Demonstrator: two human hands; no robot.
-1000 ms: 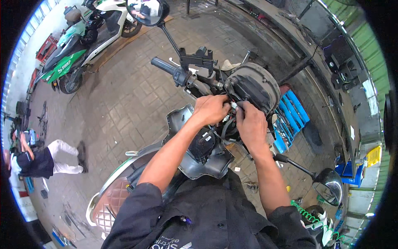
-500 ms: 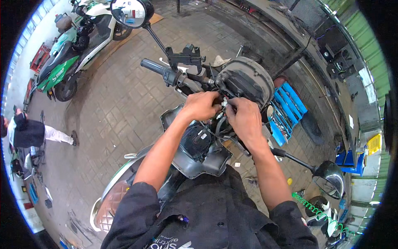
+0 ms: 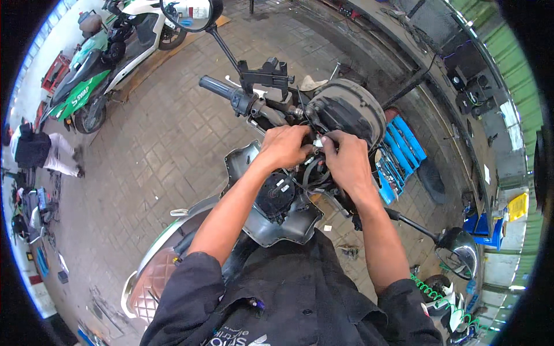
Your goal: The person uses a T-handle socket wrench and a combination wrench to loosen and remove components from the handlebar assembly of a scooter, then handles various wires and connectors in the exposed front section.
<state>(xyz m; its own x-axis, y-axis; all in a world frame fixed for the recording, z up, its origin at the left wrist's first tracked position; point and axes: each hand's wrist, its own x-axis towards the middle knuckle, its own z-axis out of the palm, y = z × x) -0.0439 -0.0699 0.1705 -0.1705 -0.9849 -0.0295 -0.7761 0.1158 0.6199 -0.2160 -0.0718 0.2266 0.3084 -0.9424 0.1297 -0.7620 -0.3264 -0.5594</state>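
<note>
Your left hand [image 3: 284, 147] and right hand [image 3: 345, 158] meet over the stripped front of a grey scooter [image 3: 277, 213], just behind the round dark headlight housing [image 3: 346, 109]. Both hands are curled narrow, fingertips pinching a small white plastic connector [image 3: 318, 142] between them; which hand bears the grip, you cannot tell. Black cables [image 3: 311, 173] loop out beneath your palms, down toward the open dash area.

Left handlebar with black rubber grip [image 3: 219, 87] sticks out beyond your left hand; the round left mirror [image 3: 190, 12] rises on its stalk above it. The right mirror [image 3: 456, 254] hangs low by your right elbow. Blue tray of tools [image 3: 398, 158] sits on the paved floor just right of the headlight housing. Green-and-white scooter [image 3: 98, 69] parked well apart, upper left. A person [image 3: 34, 151] crouches at the far left edge.
</note>
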